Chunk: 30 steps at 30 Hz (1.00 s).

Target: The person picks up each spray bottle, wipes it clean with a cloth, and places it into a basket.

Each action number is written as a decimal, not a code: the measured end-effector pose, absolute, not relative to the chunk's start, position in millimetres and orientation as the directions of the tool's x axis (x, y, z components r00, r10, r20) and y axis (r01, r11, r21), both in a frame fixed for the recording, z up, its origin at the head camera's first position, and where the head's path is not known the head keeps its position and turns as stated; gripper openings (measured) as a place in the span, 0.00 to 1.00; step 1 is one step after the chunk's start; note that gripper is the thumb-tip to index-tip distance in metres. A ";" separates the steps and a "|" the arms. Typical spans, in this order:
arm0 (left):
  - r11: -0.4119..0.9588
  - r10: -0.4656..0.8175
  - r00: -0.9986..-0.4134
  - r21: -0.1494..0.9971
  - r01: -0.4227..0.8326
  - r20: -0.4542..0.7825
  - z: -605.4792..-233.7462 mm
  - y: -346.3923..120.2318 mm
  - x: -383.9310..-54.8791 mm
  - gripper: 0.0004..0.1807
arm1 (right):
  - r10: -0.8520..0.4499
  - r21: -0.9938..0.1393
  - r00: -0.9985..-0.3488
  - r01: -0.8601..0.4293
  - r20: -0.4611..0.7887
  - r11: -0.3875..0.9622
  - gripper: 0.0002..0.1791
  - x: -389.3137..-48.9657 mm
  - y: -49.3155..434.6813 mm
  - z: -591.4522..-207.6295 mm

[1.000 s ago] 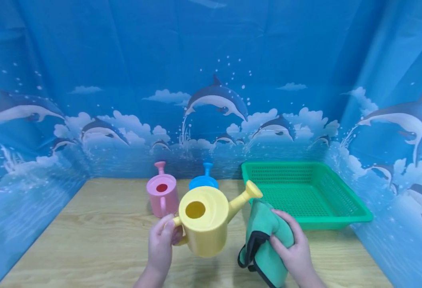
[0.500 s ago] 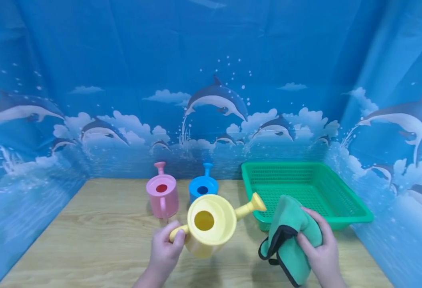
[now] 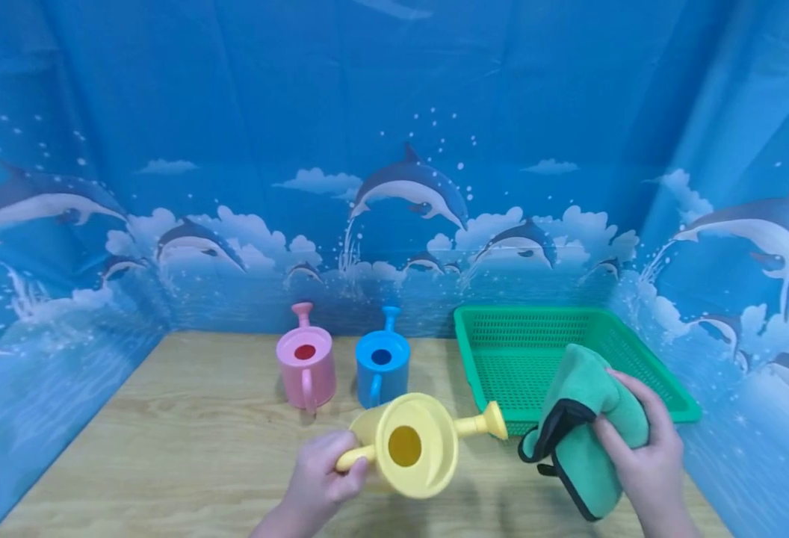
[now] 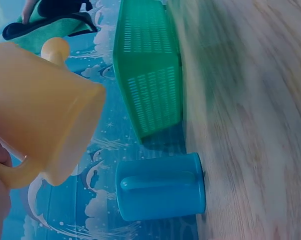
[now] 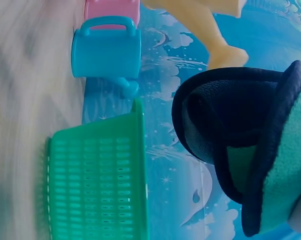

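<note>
My left hand [image 3: 323, 478] grips the handle of a yellow watering can [image 3: 428, 467], held above the table and tipped so its top faces me, spout to the right. In my right hand [image 3: 653, 456] is a bunched green cloth [image 3: 596, 433] with black edging, in front of the basket. The right wrist view shows the folded cloth [image 5: 283, 165] with its dark inner side. Behind the yellow can, a blue watering can [image 3: 382, 366] stands upright on the table. A pink watering can [image 3: 307, 370] stands to its left, handle toward me.
A green plastic basket [image 3: 465, 351] with perforated walls sits at the back right of the wooden table [image 3: 166, 441]. Blue sheeting [image 3: 267, 112] printed with dolphins hangs close behind and along both sides of the table.
My left hand has lowered the yellow can, shifted it right and tilted its top toward me, uncovering the blue can. My right hand has carried the cloth to the right, away from the spout.
</note>
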<state>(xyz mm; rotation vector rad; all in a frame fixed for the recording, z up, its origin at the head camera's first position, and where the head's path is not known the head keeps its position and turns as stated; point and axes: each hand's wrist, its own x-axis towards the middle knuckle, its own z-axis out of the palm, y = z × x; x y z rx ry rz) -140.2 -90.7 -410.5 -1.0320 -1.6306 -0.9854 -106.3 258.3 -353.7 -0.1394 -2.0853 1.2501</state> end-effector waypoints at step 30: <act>0.287 0.475 0.126 -0.289 0.914 0.871 -385.1 -85.1 -134.4 0.21 | 0.178 -0.664 -0.749 -0.419 0.639 0.619 0.33 -109.8 246.1 -338.9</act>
